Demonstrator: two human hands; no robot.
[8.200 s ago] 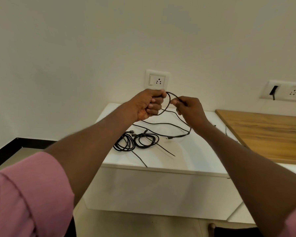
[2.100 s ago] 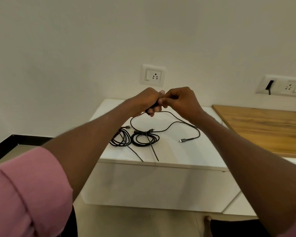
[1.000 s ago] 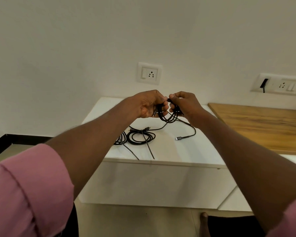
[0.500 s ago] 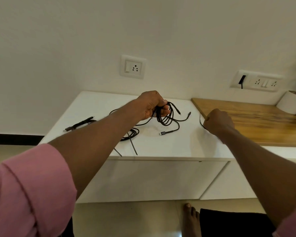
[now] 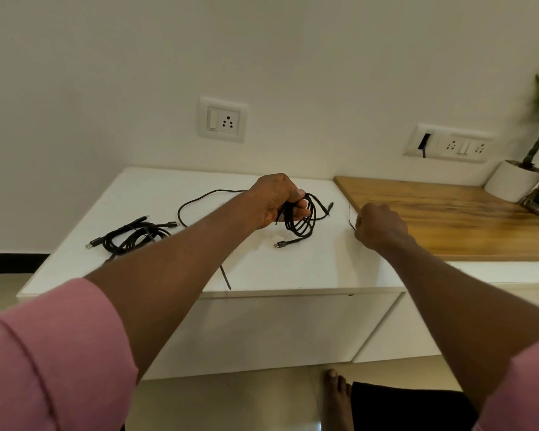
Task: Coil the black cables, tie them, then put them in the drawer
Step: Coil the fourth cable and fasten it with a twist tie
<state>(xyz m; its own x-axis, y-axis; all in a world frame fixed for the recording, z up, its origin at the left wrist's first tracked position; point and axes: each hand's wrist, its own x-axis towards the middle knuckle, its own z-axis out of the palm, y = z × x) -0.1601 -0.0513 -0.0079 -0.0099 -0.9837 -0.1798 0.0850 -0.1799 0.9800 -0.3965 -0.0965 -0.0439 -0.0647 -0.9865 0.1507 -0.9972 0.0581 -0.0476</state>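
My left hand (image 5: 274, 200) is closed around a coiled black cable (image 5: 304, 223) held just above the white cabinet top (image 5: 308, 262); one plug end trails onto the surface. My right hand (image 5: 377, 225) pinches a thin black tie (image 5: 351, 216) near the edge of the wooden desktop. A tied bundle of black cable (image 5: 134, 236) lies at the left of the cabinet top. Another loose black cable (image 5: 199, 197) curves behind my left forearm. A black tie strip (image 5: 225, 278) lies near the front edge. The cabinet's white drawer front (image 5: 277, 328) is closed.
A wooden desktop (image 5: 448, 222) adjoins the cabinet on the right, with a white plant pot (image 5: 511, 181) at its far corner. Wall sockets (image 5: 223, 119) sit above the cabinet. A bare foot (image 5: 335, 399) stands on the floor below.
My right hand let go of the coil and moved right to the thin black tie beside the wooden desktop. My left hand kept the coil. The view shifted right and down.
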